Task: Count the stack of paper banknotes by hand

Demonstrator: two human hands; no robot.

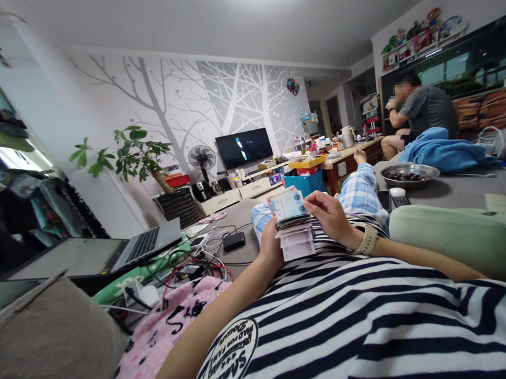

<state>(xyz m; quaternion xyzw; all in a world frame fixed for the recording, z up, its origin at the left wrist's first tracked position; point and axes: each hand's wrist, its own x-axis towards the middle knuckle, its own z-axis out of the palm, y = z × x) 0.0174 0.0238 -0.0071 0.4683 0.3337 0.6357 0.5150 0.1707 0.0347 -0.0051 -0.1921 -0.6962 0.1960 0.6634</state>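
A wad of banknotes (295,232) is fanned above my lap, pale bluish notes on top and pinkish-purple ones hanging down below. My left hand (271,246) is closed round the wad's left side, its fingers mostly hidden behind the notes. At the upper right edge of the top note, my right hand (331,218) pinches with thumb and forefinger. A light watch (368,239) sits on my right wrist. Beneath the notes is my striped shirt, and my legs in blue checked trousers (358,187) stretch out ahead.
To the left are an open laptop (145,243), tangled cables and a black box (234,241). On the right lie a green cushion (454,235), a remote (400,201) and a metal bowl (410,175) of dark round fruit. Another person (429,109) sits beyond a blue cloth (441,148).
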